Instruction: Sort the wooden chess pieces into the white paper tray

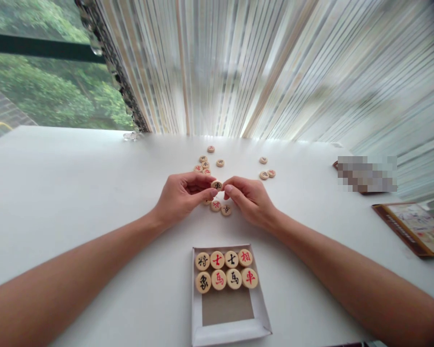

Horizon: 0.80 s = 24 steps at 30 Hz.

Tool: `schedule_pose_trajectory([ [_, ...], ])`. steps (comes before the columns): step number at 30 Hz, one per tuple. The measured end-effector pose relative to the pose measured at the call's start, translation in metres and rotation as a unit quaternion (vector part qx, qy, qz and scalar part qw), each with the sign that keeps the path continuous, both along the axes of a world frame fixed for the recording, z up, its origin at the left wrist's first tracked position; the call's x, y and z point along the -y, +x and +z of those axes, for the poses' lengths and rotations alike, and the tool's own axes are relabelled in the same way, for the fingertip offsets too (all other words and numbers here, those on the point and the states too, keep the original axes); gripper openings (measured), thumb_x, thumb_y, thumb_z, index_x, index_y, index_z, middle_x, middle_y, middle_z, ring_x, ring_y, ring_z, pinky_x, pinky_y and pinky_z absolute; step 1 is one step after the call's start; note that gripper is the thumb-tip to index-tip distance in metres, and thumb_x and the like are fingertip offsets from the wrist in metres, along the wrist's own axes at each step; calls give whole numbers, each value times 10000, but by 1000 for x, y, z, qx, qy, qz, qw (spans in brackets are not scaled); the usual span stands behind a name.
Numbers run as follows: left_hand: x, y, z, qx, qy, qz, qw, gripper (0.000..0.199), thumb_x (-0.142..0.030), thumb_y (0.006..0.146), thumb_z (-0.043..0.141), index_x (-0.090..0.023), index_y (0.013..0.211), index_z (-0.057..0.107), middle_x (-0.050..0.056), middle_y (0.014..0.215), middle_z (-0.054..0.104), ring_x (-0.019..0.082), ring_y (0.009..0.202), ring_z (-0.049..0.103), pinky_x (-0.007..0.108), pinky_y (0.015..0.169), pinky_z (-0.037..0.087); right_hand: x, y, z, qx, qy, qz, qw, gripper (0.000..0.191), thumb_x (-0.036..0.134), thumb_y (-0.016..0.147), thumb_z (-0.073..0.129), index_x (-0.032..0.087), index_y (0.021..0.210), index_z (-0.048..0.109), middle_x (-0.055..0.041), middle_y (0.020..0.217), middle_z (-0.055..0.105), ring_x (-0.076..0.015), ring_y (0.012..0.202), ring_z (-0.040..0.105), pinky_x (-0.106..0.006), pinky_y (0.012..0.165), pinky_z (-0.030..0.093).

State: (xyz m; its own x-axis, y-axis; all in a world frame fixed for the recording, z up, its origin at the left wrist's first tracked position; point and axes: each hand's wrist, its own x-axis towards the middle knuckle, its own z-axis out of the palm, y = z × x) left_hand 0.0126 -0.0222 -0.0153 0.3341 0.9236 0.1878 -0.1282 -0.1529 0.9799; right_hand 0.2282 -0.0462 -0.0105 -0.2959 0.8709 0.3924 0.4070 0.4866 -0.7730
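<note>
Between the thumb and fingers of my left hand (184,197) is a round wooden Chinese chess piece (216,185), its black character tilted up. My right hand (249,198) is closed in a pinch at the piece's right edge; anything between those fingertips is hidden. Just below the hands lie a red-marked piece (215,206) and a black-marked piece (226,209), with another partly covered by my left hand. Nearer to me sits a shallow white box (231,333), holding two rows of pieces, faces up, in its far half; its near half shows bare grey-brown bottom.
Beyond my hands, several loose pieces (220,163) are scattered on the white table (94,193). A small group (264,175) lies farther right. Two flat brown-edged items, one blurred (365,174) and one picture-covered (415,229), rest at the right. A string curtain (217,67) hangs along the back.
</note>
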Motion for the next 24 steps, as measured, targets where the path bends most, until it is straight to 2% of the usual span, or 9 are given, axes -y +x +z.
schedule_pose_trajectory([
  [6,1,-1,1,-11,-9,-17,1000,423,-351,727,981,-126,1048,823,105,951,859,259,849,839,400,848,718,1,-1,0,25,17,6,1000,358,440,1068,546,187,853,681,6,656,642,-124,561,480,-261,585,384],
  [12,3,1,6,-15,-22,-24,999,385,-401,784,944,-108,1003,822,97,836,840,245,736,826,367,736,724,2,-2,-1,23,32,10,999,302,371,1059,571,188,835,658,7,659,650,-115,552,494,-255,573,387],
  [18,3,1,8,-18,-9,-16,1000,352,-383,789,941,-107,978,833,102,887,845,222,747,820,333,742,719,3,-2,-4,-6,34,7,999,204,350,1038,616,195,912,651,29,670,624,-102,537,471,-247,533,379],
  [24,4,1,5,-33,33,3,999,300,-356,809,922,-130,991,845,98,925,845,212,779,814,322,761,705,5,-9,-8,-100,-24,-6,995,266,465,1017,688,200,1003,686,-17,742,709,-141,610,612,-269,544,469],
])
